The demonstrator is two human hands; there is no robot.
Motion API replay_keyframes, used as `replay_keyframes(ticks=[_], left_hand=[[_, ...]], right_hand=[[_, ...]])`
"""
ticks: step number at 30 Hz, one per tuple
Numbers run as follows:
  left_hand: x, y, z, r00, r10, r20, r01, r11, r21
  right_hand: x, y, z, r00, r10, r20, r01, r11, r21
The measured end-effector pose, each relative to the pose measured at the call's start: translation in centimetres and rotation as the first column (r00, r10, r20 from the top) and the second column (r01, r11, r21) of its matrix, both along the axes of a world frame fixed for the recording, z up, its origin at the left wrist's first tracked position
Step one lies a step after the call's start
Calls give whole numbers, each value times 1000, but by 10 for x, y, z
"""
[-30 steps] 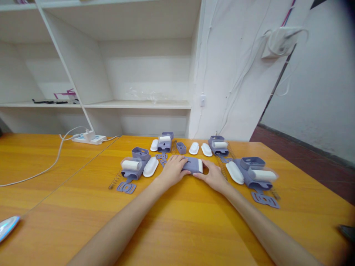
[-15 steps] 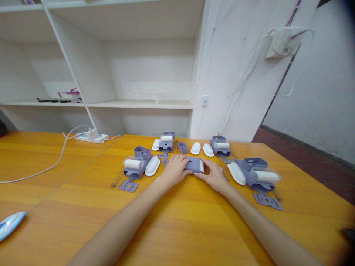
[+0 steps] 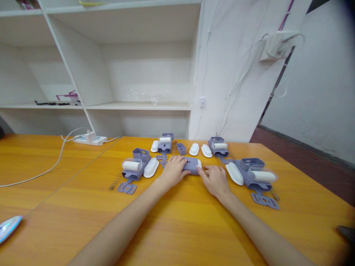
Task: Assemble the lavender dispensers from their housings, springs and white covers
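Note:
A flat purple-grey plastic housing (image 3: 191, 166) lies on the table with a white piece (image 3: 199, 163) at its right end. Wrapped over its left side, my left hand (image 3: 174, 170) holds it against the tabletop. My right hand (image 3: 215, 179) is at the other end, its extended index fingertip touching or very close to the white piece and its other fingers loosely bent. Nothing shows in the right hand's grip. Behind the housing stand a small grey cup-like part (image 3: 181, 149) and white oval caps (image 3: 194, 149).
Sets of grey parts with white rollers stand at left (image 3: 132, 165), back (image 3: 165, 140), back right (image 3: 219, 146) and right (image 3: 262, 176). Springs (image 3: 115, 180) and flat slotted plates (image 3: 127, 188) lie by them. A power strip (image 3: 90, 138) sits at the back left.
My right hand has loosened from the housing's right end and drawn slightly back, leaving its index finger at the white piece, which sits closer against the housing. My left hand keeps its hold.

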State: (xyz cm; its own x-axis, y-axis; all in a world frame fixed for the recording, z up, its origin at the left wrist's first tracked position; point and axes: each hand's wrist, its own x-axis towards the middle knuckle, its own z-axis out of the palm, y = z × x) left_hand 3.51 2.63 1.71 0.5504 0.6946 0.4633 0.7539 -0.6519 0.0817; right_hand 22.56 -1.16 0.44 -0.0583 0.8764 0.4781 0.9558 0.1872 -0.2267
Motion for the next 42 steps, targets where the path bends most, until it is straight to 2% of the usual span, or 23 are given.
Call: replay_keyframes(ticks=[7, 12, 15, 18, 20, 21, 23, 25, 28, 31, 35, 38, 40, 42], left_hand=[[0, -3, 2, 999, -14, 43, 15, 999, -30], [-1, -13, 20, 996, 13, 83, -11, 1000, -22], [-6, -23, 33, 991, 134, 3, -134, 991, -6], [-14, -36, 39, 938, 333, -97, -335, 942, -9], [-20, -44, 39, 896, 411, -169, -428, 900, -79], [-23, -47, 38, 887, 412, -210, -443, 888, -126], [-30, -51, 38, 897, 357, -262, -415, 883, -219], [-34, -51, 39, 919, 318, -234, -377, 883, -279], [-35, -47, 41, 951, 305, -40, -300, 889, -346], [-27, -41, 37, 941, 227, 253, -88, 882, -463], [-8, -38, 20, 813, 175, 555, 250, 756, -604], [3, -41, 9, 770, 154, 619, 348, 710, -611], [6, -43, 8, 792, 112, 601, 311, 772, -554], [7, -45, 12, 835, 73, 546, 196, 887, -418]], right_hand=[[6, -1, 0, 996, 34, -77, -26, 994, 107], [7, -3, 1, 990, 83, -114, -59, 978, 198], [9, -3, 1, 988, 114, -108, -86, 969, 233], [10, -4, 0, 986, 146, -86, -118, 956, 268], [10, -4, -1, 983, 175, -59, -151, 945, 291], [10, -5, -1, 980, 195, -40, -175, 939, 297], [9, -6, -1, 968, 252, -3, -240, 924, 297], [8, -9, -1, 940, 341, 27, -333, 897, 290], [4, -14, 3, 869, 489, 70, -487, 824, 291], [-2, -18, 6, 819, 566, 92, -567, 774, 281], [-6, -20, 5, 816, 575, 56, -570, 784, 245], [-6, -18, 1, 819, 574, 13, -557, 789, 261], [-5, -16, -1, 819, 573, -34, -541, 790, 287], [-5, -15, -2, 825, 556, -99, -506, 806, 308]])
